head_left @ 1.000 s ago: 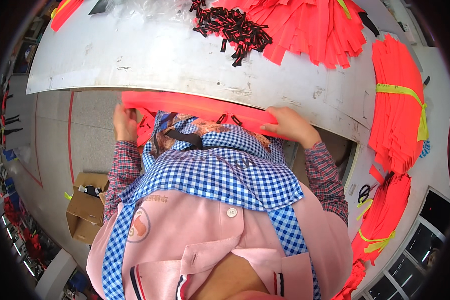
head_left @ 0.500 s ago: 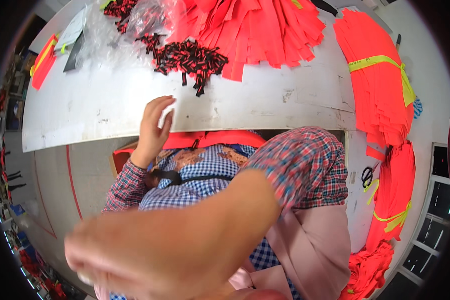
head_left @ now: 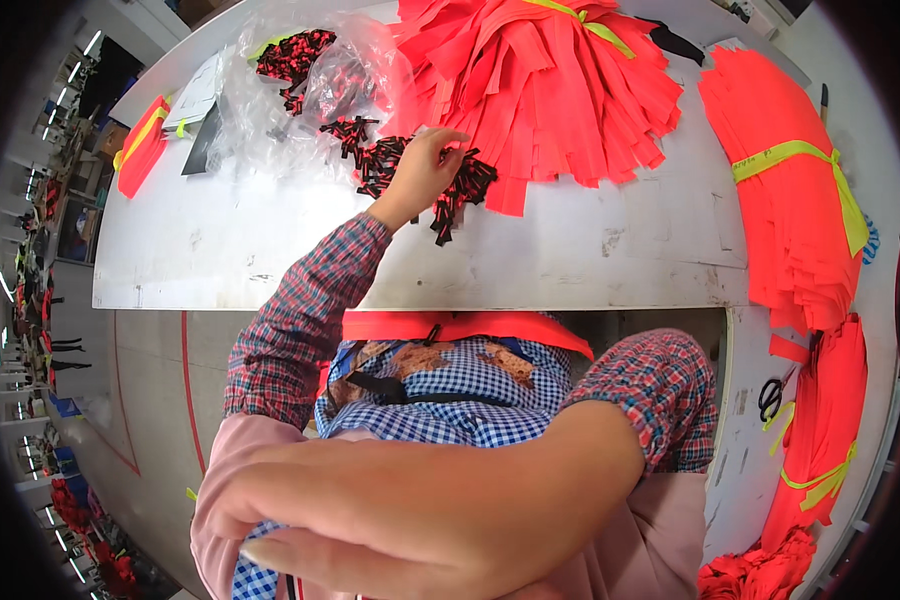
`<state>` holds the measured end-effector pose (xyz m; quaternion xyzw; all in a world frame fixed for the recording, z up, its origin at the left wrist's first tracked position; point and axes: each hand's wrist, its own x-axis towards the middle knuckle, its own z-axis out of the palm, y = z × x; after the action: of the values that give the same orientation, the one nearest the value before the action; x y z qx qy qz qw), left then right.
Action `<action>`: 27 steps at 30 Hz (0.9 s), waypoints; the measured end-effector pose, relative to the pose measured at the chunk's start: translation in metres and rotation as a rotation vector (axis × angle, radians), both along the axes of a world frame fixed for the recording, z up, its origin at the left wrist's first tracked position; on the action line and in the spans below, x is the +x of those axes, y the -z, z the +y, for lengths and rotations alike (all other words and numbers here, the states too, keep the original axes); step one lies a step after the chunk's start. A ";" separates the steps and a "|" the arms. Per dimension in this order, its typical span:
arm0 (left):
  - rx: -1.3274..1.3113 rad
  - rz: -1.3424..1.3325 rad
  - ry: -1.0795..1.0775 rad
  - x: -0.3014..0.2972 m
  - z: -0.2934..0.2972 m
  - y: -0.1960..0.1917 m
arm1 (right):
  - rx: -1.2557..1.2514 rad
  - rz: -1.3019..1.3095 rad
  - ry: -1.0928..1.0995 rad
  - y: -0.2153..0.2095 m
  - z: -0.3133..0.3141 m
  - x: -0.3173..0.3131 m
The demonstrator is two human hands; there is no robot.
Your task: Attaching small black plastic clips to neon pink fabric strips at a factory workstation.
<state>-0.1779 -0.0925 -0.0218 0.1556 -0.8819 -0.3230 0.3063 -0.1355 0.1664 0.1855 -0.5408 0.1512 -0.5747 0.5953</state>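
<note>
My left hand [head_left: 422, 180] reaches over the white table to a pile of small black-and-red fabric tabs [head_left: 460, 195]. Its fingers are slightly bent, with a gap between them and the thumb, and nothing shows in them. Large and close in front of my body, my right hand [head_left: 400, 500] lies across the lower part of the view. Its fingers curl together with the thumb below them. Whatever they hold, if anything, is hidden. Just beyond the tabs fans a big bundle of neon coral-red fabric strips [head_left: 560, 110], tied with a yellow band.
A clear plastic bag [head_left: 340, 85] with more tabs lies at the table's far left, near a small coral bundle [head_left: 143, 148]. Along the right side are tied coral bundles [head_left: 790, 200] and dark-handled scissors [head_left: 770, 398]. The table's front edge [head_left: 570, 308] crosses before my lap.
My left hand has moved forward and right from the table's front edge onto the tab pile. My right hand has shifted slightly right and down, and the view has tilted a little.
</note>
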 end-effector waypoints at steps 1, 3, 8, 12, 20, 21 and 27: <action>0.060 0.019 -0.025 -0.012 -0.004 0.002 | -0.012 0.025 -0.074 0.003 0.001 -0.010; 0.086 0.060 -0.056 -0.043 -0.015 0.000 | -0.034 0.063 -0.144 0.011 0.004 -0.038; -0.352 -0.013 -0.044 -0.118 -0.035 -0.010 | 0.285 0.112 0.355 0.050 0.019 -0.099; -1.049 -0.160 -0.242 -0.164 -0.049 -0.018 | 0.539 0.096 0.569 0.097 0.032 -0.111; -0.801 -0.361 -0.121 -0.203 -0.095 -0.023 | 0.577 0.204 0.582 0.147 0.038 -0.108; -0.591 -0.194 -0.163 -0.200 -0.103 -0.026 | 0.495 0.331 0.604 0.154 0.036 -0.101; 0.380 0.340 0.046 -0.137 -0.117 -0.048 | 0.002 0.982 0.614 0.215 0.026 -0.061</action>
<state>-0.3145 -0.2092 0.0261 0.1337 -0.7445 -0.5113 0.4080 -0.1969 0.1928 -0.0294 -0.6748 0.5603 -0.4027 0.2618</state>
